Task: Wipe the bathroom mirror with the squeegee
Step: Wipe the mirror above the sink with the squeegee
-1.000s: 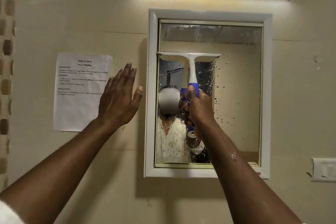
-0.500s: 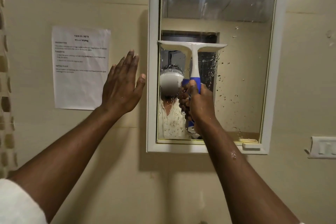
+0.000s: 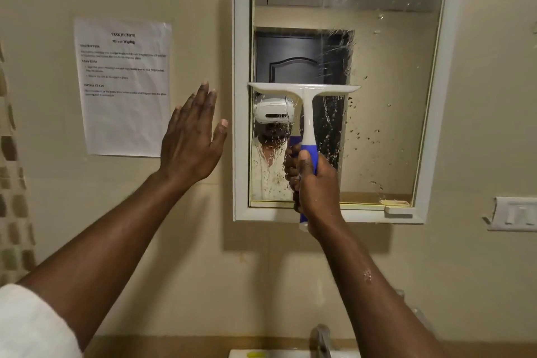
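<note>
Right hand (image 3: pixel 315 183): we wrap it tight round the blue grip of the squeegee (image 3: pixel 305 113), low on the handle, which we judge gives the leverage to press the blade flat to the glass.
Squeegee: it stands upright, its white blade level across the left half of the bathroom mirror (image 3: pixel 389 125), about mid-height, one end by the left frame so the stroke leaves no unwiped strip there.
Left hand (image 3: pixel 193 142): we keep it flat, fingers spread, grasping nothing, just beside the mirror frame over the wall; whether it touches we cannot tell. Probably it is there for balance.
Water droplets (image 3: pixel 363 136): they speckle the glass right of the blade and below it, so those parts remain to be wiped.
Paper notice (image 3: pixel 125 87): stuck to the wall, left of our free hand.
</note>
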Available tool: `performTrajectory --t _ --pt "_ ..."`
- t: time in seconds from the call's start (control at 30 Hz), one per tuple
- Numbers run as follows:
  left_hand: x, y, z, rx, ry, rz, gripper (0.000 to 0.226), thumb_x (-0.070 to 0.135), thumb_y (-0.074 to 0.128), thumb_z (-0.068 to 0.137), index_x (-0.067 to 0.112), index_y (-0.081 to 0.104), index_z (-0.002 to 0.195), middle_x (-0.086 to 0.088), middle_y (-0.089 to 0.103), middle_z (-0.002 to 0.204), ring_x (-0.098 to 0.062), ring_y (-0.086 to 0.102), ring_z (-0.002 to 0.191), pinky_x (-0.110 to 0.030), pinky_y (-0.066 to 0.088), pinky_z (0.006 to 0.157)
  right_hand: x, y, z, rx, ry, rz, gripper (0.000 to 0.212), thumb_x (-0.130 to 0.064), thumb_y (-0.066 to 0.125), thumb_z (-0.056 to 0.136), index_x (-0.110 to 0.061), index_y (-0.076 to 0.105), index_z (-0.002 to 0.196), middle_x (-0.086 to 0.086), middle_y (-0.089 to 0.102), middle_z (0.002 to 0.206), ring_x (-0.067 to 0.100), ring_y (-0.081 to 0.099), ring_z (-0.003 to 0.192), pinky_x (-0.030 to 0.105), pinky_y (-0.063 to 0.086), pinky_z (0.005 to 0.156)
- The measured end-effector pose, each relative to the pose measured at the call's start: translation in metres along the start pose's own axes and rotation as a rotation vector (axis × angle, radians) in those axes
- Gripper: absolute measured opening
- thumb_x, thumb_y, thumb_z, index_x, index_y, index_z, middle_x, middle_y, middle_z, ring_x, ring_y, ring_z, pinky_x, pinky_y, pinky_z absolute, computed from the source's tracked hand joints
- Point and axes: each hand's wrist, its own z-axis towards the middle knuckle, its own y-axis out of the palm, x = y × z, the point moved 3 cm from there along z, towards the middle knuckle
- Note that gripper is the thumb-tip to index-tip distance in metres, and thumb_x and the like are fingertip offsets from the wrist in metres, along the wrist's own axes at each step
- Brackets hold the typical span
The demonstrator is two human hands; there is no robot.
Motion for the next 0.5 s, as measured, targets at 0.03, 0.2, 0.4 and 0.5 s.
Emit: performTrajectory --t 0.03,0.2,0.4,0.5 --pt "0.000 0.001 -0.002 -0.003 -0.004 0.000 0.062 0.045 0.021 0.094 0.020 0.013 0.151 0.000 0.007 0.160 -0.018 0.011 0.146 -0.041 0.011 0.117 0.002 0.000 -0.002 -0.001 -0.003 -0.012 0.035 -0.043 0.040 0.097 -0.014 0.055 0.110 0.013 0.056 0.088 0.025 0.051 0.072 0.046 0.047 0.073" --pt "-0.001 0.000 -0.007 -0.008 -0.012 0.002 0.061 0.045 0.021 0.095 0.020 0.013 0.151 0.000 0.008 0.160 -0.019 0.012 0.146 -0.041 0.012 0.117 0.022 -0.002 -0.013 -0.015 0.010 0.027 0.031 -0.040 0.041 0.097 -0.014 0.055 0.106 0.013 0.050 0.080 0.023 0.045 0.069 0.036 0.042 0.065" --pt "-0.001 0.003 -0.013 -0.013 -0.014 -0.002 0.060 0.044 0.022 0.095 0.021 0.013 0.151 0.000 0.009 0.160 -0.018 0.012 0.146 -0.041 0.011 0.117 0.047 -0.005 -0.028 -0.037 0.021 0.002 0.036 -0.043 0.041 0.097 -0.017 0.052 0.119 0.012 0.050 0.086 0.024 0.046 0.071 0.039 0.041 0.069" --pt "-0.001 0.005 -0.016 -0.020 -0.018 -0.006 0.060 0.044 0.022 0.096 0.021 0.013 0.150 0.000 0.009 0.160 -0.018 0.012 0.146 -0.041 0.012 0.117 0.057 -0.007 -0.037 -0.027 0.018 0.000 0.026 -0.042 0.043 0.096 -0.021 0.055 0.108 0.007 0.052 0.081 0.024 0.047 0.074 0.040 0.040 0.070"
